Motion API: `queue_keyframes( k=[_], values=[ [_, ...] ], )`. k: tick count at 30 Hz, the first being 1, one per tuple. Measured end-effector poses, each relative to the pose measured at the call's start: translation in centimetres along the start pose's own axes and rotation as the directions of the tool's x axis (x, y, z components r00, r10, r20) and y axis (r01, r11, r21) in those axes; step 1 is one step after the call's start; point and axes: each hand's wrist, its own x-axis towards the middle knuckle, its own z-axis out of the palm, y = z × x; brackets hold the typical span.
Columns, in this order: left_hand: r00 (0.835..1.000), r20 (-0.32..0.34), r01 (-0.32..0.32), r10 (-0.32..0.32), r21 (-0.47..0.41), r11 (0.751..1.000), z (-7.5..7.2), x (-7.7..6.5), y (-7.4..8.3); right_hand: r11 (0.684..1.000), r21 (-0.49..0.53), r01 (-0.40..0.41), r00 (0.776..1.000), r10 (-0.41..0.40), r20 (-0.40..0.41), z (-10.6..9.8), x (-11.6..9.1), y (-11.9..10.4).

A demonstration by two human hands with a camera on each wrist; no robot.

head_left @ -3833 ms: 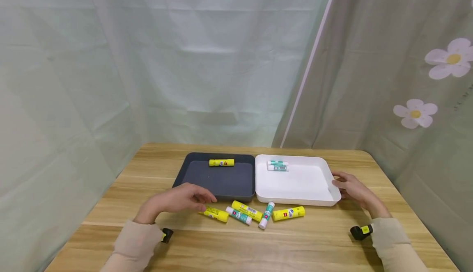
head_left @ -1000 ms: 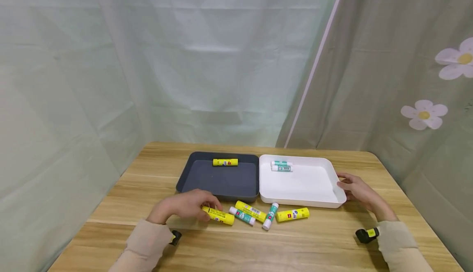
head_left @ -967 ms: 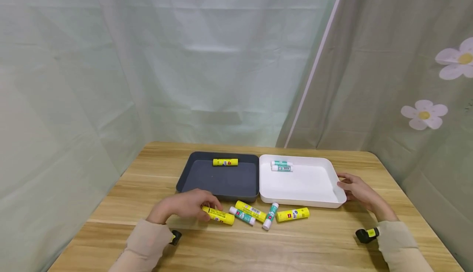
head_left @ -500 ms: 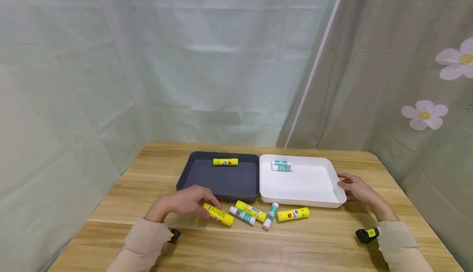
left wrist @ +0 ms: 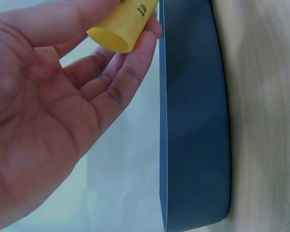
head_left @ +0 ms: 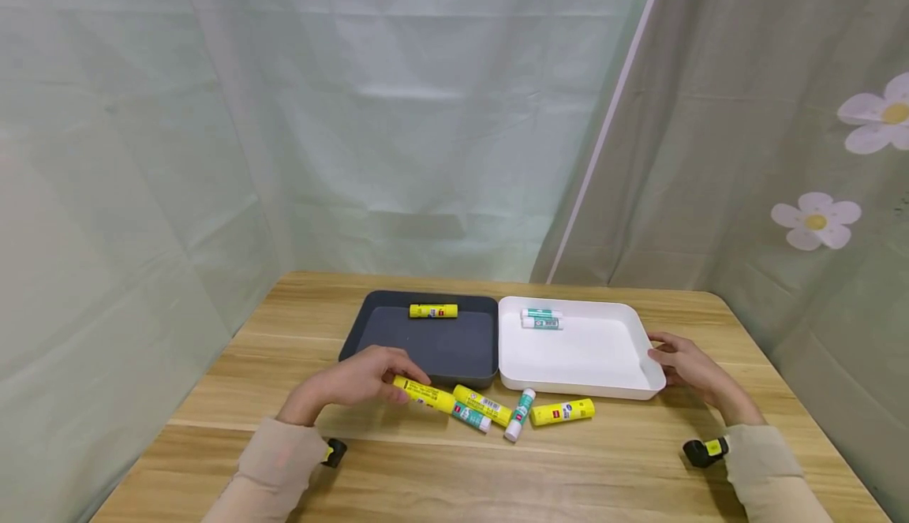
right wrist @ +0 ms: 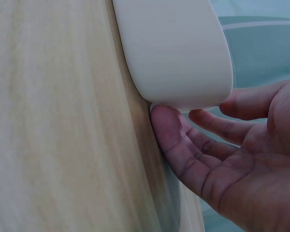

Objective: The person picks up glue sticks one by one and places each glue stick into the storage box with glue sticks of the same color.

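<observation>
My left hand (head_left: pixel 365 377) pinches a yellow glue stick (head_left: pixel 424 395) between thumb and fingers. The stick is raised off the table, in front of the dark grey tray (head_left: pixel 419 349). In the left wrist view, its hollow-looking end (left wrist: pixel 111 39) points toward the palm. My right hand (head_left: pixel 692 369) touches the right end of the white tray (head_left: pixel 582 357) with relaxed fingers. In the right wrist view, the fingertips (right wrist: pixel 166 121) rest against the tray's outer wall and the thumb is at its rim. One yellow glue stick (head_left: pixel 433 311) lies in the dark tray; two green-and-white glue sticks (head_left: pixel 541 323) lie in the white one.
The trays stand side by side on a wooden table (head_left: pixel 497 476). Before them lie two yellow glue sticks (head_left: pixel 562 412) and two green-and-white ones (head_left: pixel 521 415), one partly hidden behind the held stick. Curtains (head_left: pixel 426 152) hang behind the table.
My left hand has taken hold of the leftmost yellow glue stick and lifted it off the table, moving slightly up toward the dark tray. My right hand stays at the white tray.
</observation>
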Motion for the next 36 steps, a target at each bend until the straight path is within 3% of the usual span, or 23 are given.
queue_keyframes(
  k=[7, 18, 28, 36],
  values=[
    [1.0, -0.021, -0.015, 0.015, 0.004, 1.0, 0.1, 0.2, -0.1, 1.0, 0.012, 0.006, 1.0, -0.006, 0.001, 0.0, 0.0, 0.1],
    [0.993, -0.117, -0.021, 0.018, -0.024, 0.999, 0.2, 0.4, -0.1, 1.0, 0.014, 0.009, 1.0, -0.009, 0.003, 0.0, -0.1, 0.1],
    [0.97, -0.24, -0.018, 0.028, 0.045, 0.999, 0.3, 0.5, -0.5, 1.0, 0.015, 0.006, 1.0, -0.006, 0.006, -0.1, -0.1, 0.1],
    [0.955, -0.296, 0.03, -0.027, 0.007, 1.0, 0.2, 0.8, -1.0, 1.0, 0.012, 0.005, 1.0, -0.005, -0.007, 0.0, 0.0, 0.1]
  ],
)
